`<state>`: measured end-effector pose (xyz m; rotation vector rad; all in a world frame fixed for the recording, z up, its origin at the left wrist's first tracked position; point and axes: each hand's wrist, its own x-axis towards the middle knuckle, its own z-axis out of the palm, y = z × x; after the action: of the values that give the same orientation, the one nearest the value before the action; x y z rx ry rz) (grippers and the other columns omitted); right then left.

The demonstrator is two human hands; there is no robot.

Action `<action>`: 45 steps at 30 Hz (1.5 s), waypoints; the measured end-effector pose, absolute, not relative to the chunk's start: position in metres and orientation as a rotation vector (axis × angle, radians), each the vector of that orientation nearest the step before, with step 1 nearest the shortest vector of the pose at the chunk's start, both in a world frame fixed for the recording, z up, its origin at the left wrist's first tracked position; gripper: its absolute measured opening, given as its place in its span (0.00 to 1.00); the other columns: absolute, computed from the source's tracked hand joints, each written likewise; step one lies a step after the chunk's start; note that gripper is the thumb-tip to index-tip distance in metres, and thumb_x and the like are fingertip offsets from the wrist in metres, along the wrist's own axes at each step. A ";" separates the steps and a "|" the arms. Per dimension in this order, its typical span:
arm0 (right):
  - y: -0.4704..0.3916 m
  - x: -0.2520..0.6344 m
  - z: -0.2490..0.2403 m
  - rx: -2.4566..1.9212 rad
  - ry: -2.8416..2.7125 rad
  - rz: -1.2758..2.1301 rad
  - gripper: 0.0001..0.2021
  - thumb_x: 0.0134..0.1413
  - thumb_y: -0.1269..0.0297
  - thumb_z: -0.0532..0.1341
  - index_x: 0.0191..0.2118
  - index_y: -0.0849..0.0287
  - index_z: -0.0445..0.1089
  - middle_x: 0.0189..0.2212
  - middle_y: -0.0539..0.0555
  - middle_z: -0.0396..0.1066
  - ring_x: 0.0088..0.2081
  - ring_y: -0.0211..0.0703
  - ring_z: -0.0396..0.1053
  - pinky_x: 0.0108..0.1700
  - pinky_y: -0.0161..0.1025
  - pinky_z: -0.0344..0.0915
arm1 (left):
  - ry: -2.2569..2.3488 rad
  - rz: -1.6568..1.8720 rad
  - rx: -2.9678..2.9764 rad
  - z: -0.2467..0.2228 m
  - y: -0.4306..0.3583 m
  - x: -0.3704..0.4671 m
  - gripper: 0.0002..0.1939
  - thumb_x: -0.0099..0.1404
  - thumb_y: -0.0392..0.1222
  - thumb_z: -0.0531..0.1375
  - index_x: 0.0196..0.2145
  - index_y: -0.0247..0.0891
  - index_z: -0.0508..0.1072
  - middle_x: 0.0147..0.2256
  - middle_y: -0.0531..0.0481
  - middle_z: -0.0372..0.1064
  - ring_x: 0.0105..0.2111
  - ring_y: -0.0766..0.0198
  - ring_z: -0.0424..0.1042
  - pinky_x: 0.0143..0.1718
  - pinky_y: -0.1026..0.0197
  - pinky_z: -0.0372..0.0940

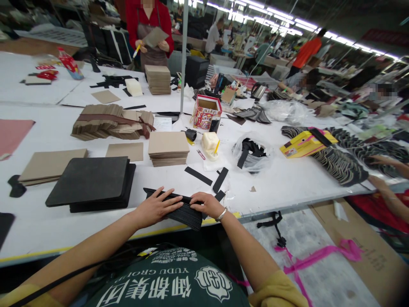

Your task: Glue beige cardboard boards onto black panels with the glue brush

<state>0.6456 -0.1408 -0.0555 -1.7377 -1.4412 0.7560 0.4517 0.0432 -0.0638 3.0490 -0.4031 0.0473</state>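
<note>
A stack of thin black sheets (187, 216), with its layered edges showing, rests at the table's front edge. My left hand (156, 208) lies across its left part with the fingers stretched out and spread. At the right end, my right hand (207, 204) has its thumb and bent fingers closed on the upper edge of the stack. Loose black strips (198, 175) lie just beyond my right hand. To the left of my left hand sits a pile of larger black panels (92, 179). The undersides of the sheets are hidden.
Stacked beige boards (168, 147) and a strapped beige bundle (108, 122) stand behind. A pale yellow block (210, 144), a plastic bag of black strips (252, 151), a red box (207, 111) and a yellow box (306, 143) are on the table. A co-worker (149, 38) stands opposite.
</note>
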 end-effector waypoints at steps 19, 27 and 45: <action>-0.141 0.637 -0.048 -1.823 -1.632 0.646 0.09 0.48 0.70 0.59 0.37 0.56 0.72 0.45 0.55 0.66 0.48 0.40 0.65 0.52 0.38 0.59 | -0.404 0.035 3.014 -0.060 0.042 0.450 0.28 0.65 0.51 0.48 0.61 0.52 0.45 0.60 0.54 0.50 0.61 0.49 0.41 0.58 0.42 0.33; -0.140 0.643 -0.049 -1.813 -1.656 0.682 0.09 0.51 0.67 0.59 0.38 0.56 0.73 0.43 0.55 0.69 0.47 0.40 0.65 0.51 0.38 0.60 | -0.413 0.056 3.035 -0.063 0.043 0.453 0.28 0.65 0.51 0.49 0.61 0.52 0.46 0.60 0.54 0.51 0.61 0.48 0.42 0.58 0.41 0.34; -0.138 0.636 -0.041 -1.802 -1.696 0.631 0.07 0.46 0.74 0.58 0.33 0.58 0.70 0.45 0.55 0.67 0.47 0.40 0.65 0.51 0.39 0.60 | -0.439 0.132 3.049 -0.065 0.045 0.453 0.28 0.64 0.49 0.51 0.61 0.51 0.48 0.60 0.52 0.51 0.60 0.48 0.44 0.58 0.41 0.35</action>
<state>0.6357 -0.1377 -0.0410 -1.8016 -1.6956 0.6314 0.4530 0.0450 -0.0652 3.0486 -0.4389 0.1319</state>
